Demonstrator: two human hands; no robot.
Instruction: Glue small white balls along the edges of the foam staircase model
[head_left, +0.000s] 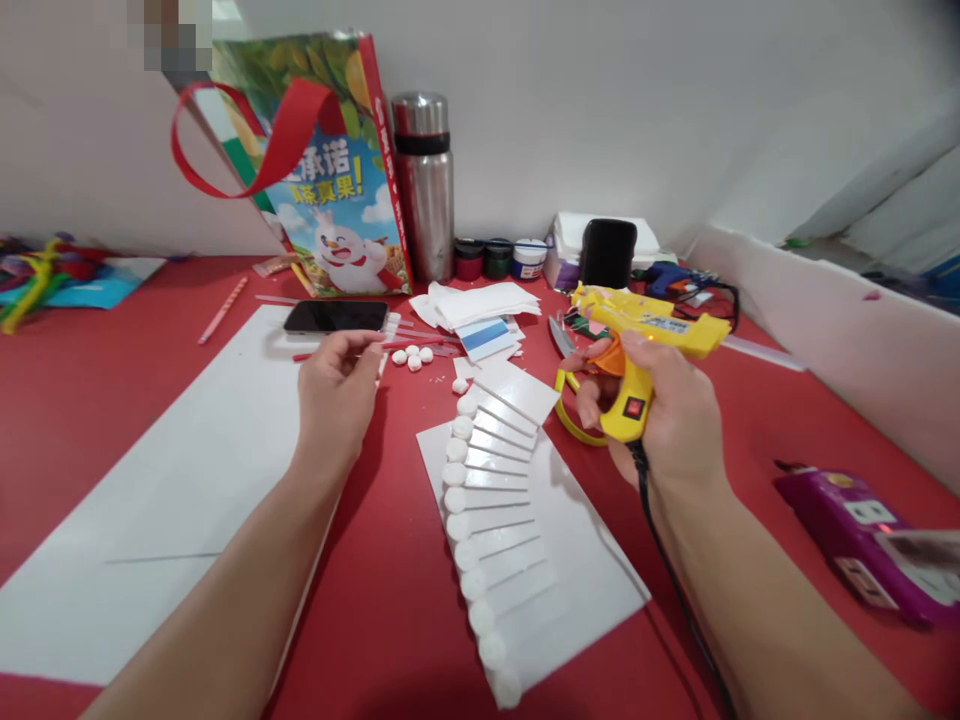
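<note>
gluing, apparently: right hand (679, 405) grips yellow glue gun (664, 320), right of centre; left hand (339, 385), fingers' hold unclear, by red stick (420, 344); next move likely needs steady nozzle aim.

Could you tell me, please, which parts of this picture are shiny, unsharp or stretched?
In the head view, the steel flask carries bright reflections; also in the head view, the purple device at the right edge looks soft and stretched; in that same head view, the small label on the yellow glue gun is too soft to read.
</note>
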